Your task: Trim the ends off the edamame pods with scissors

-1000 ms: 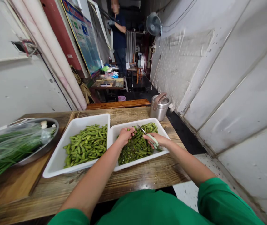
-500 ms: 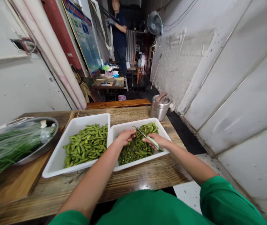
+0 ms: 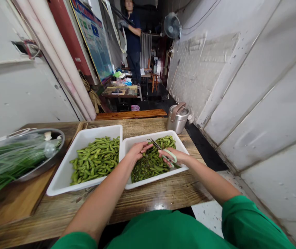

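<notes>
My right hand (image 3: 181, 156) grips pale-green-handled scissors (image 3: 173, 156) over the right white tray (image 3: 153, 181). The blades are parted and point up and left. My left hand (image 3: 137, 150) hovers over the same tray, fingers stretched toward the blade tips, with no pod visible in it. Under both hands lie green edamame pods (image 3: 155, 167), wet and partly in water with small bits on the left side. Touching this tray on the left is another white tray (image 3: 66, 169), holding a heap of edamame pods (image 3: 96, 157).
A metal bowl (image 3: 62, 143) with bagged green stalks (image 3: 15, 162) stands on a wooden board (image 3: 20, 204) at left. A lidded steel pot (image 3: 178, 119) sits behind the right tray on the wooden table (image 3: 148, 200). Farther back, a person (image 3: 133, 41) stands near a low table (image 3: 122, 91).
My left hand's fingers have straightened from a curled pose. The scissors have turned in my right hand, their handle loops now showing and the blades parted.
</notes>
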Available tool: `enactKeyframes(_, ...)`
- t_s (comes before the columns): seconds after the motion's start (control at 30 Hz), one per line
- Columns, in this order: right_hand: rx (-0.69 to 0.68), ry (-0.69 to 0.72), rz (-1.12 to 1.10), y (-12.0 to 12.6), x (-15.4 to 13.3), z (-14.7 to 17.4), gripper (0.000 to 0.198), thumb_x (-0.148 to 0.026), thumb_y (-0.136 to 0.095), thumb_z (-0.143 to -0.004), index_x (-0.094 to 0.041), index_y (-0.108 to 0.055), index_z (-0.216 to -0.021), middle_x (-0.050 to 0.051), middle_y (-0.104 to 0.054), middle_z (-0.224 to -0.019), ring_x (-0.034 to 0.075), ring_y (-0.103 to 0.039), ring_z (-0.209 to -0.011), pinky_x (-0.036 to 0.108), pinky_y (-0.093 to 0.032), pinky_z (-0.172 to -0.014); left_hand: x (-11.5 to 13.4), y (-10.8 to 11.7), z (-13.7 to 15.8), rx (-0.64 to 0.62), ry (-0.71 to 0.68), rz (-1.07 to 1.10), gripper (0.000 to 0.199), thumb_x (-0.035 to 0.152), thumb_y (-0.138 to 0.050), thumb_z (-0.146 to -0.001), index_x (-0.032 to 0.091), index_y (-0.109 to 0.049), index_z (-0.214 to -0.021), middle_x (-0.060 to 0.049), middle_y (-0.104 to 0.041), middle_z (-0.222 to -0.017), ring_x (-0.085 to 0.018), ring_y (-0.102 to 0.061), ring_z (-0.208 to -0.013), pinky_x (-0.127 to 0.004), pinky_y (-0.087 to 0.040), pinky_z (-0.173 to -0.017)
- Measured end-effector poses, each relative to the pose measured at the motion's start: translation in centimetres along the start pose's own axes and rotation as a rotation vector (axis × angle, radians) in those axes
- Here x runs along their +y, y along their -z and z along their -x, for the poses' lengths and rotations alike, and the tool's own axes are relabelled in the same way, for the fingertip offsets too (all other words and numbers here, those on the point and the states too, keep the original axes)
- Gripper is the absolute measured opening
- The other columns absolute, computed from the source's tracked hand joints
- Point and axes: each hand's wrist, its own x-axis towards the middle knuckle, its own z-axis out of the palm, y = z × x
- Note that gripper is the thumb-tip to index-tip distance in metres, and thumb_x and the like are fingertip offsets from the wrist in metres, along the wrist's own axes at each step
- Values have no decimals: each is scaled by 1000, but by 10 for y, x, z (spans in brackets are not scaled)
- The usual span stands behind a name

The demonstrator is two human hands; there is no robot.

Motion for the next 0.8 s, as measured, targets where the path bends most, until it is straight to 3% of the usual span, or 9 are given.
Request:
enactKeyframes(0.17, 58, 5, 70, -2, -1, 4, 39, -53, -54, -72, -14, -50, -74, -7, -45, -43, 5, -39, -29, 17, -34, -26, -3, 2, -5, -24, 14, -23, 12, 9, -56, -67, 12, -47, -60, -14, -64, -74, -10, -59, -55, -14, -12, -29)
enactKeyframes(0.33, 122, -9, 120, -1, 1, 2, 40, -53, -58, -68, -15, -47, -67, -7, -42, -41, 5, -35, -26, 16, -29, -22, -4, 3, -9, 39, -58, -21, 7, 13, -55, -64, 13, -48, -66, -8, -60, -67, -12, -61, -60, -15, -9, -31)
enactKeyframes(0.5, 139, -9, 3, 4, -1, -1, 41, -55, -54, -72, -15, -45, -72, -6, -45, -44, 5, -40, -28, 17, -35, -27, -5, 3, -8, 134, -153, -178, 3, 17, -50, -64, 14, -49, -65, -1, -55, -57, -6, -46, -41, -16, -13, -34)
enactKeyframes(0.63, 79, -28, -23, 4, -2, 0, 40, -54, -54, -72, -15, -46, -76, -6, -47, -47, 6, -43, -31, 17, -37, -30, -21, -3, -13, 152, -291, -555, 9, 15, -60, -59, 16, -59, -69, 2, -50, -48, -8, -42, -41, -18, -25, -41)
enactKeyframes(0.7, 87, -37, -37, 4, -1, 0, 39, -54, -52, -73, -16, -45, -80, -6, -48, -49, 5, -44, -33, 17, -38, -32, -30, -7, -18, 173, -420, -785, 9, 14, -64, -57, 18, -62, -66, 0, -54, -52, -12, -48, -52, -21, -32, -51)
enactKeyframes(0.8, 131, -42, -14, 3, -1, 1, 38, -54, -49, -75, -17, -44, -80, -6, -47, -50, 5, -43, -34, 16, -38, -34, -40, -11, -24, 192, -556, -956, 7, 14, -63, -59, 19, -63, -64, -3, -60, -63, -16, -53, -66, -23, -35, -62)
